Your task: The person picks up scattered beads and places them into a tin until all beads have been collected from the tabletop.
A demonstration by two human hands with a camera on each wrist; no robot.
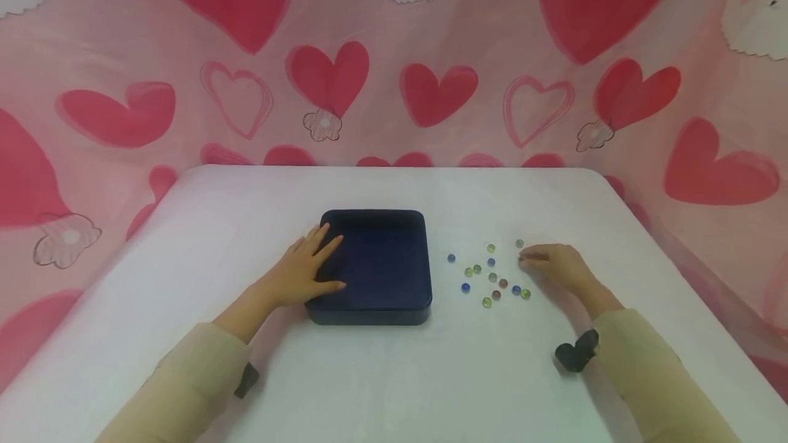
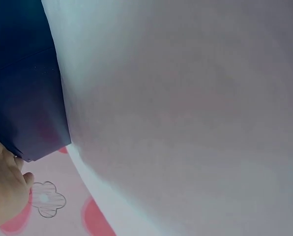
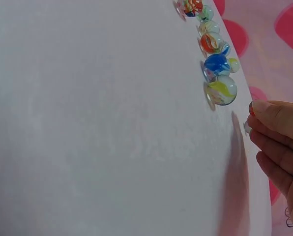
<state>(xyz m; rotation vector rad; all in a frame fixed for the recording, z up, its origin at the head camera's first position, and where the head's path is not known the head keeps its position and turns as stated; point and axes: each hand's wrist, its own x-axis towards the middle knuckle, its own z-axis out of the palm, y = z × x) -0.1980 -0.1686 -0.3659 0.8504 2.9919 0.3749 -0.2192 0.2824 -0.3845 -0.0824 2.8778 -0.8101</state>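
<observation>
Navy walls bound the square tray [image 1: 369, 317], which lies just right of our left hand [image 1: 299, 273]; the fingers there are spread across the rim on that hand's side. Our right hand [image 1: 559, 266] pinches a red-orange marble [image 3: 251, 109] between thumb and fingertips, though only a sliver of it shows, so we cannot tell its full pattern.

To make this pick well, we would keep the pinch light and centred, since smooth round glass seems apt to shoot out when squeezed off its middle. We should lift straight up before going sideways: the loose marbles [image 1: 493, 277] lie mostly to the left of our right hand, and a low sweep could set them rolling. A pale marble [image 3: 247, 127] sits just behind our right fingertips and could easily be nudged. With the left hand, a gentle touch is probably enough; leaning on the rim might tip the tray.

Scattered between the tray and our right hand, the marbles look clear and glossy, with ribbons of colour inside: a yellow-swirled marble [image 3: 222, 90], a blue marble [image 3: 217, 64] beyond it, then an orange-streaked marble [image 3: 210, 43]. All these rest on the white table [image 1: 400, 388].
</observation>
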